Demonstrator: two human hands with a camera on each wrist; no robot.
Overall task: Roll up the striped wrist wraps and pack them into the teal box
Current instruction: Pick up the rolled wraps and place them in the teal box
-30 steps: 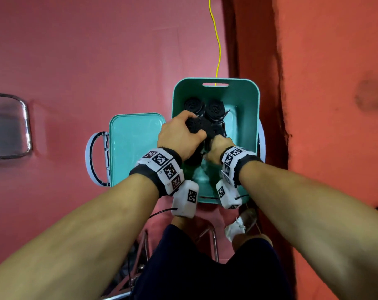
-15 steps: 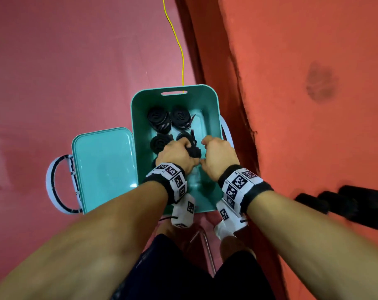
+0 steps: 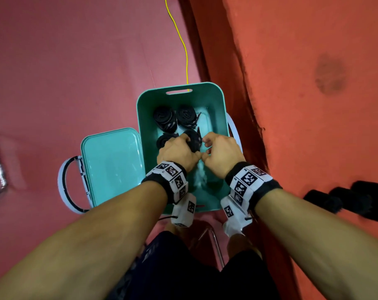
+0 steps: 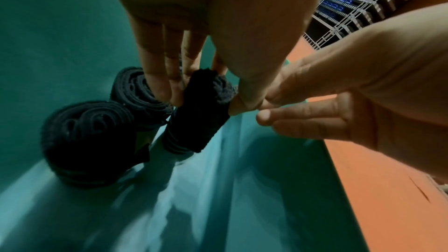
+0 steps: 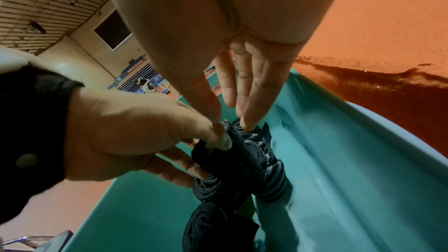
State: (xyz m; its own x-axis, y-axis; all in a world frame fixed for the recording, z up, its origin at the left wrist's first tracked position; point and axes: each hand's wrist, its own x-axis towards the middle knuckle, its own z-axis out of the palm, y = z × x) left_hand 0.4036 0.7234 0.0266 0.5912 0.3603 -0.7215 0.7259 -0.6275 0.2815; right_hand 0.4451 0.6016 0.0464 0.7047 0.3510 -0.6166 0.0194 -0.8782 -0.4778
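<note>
black rolled wrap (image 4: 203,110) in left hand (image 3: 177,152) grip, inside teal box (image 3: 216,100).

Rolled wraps (image 3: 164,119) crowd the teal box's (image 3: 219,109) far end.

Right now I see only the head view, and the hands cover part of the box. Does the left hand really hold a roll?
Observer: Yes. In the left wrist view the left hand pinches a dark roll between thumb and fingers, low inside the teal box.
Operator: And the right hand, does it grip too?
Observer: No. In the right wrist view the right hand holds nothing; its fingers are straight, tips down at the rolls.
</note>
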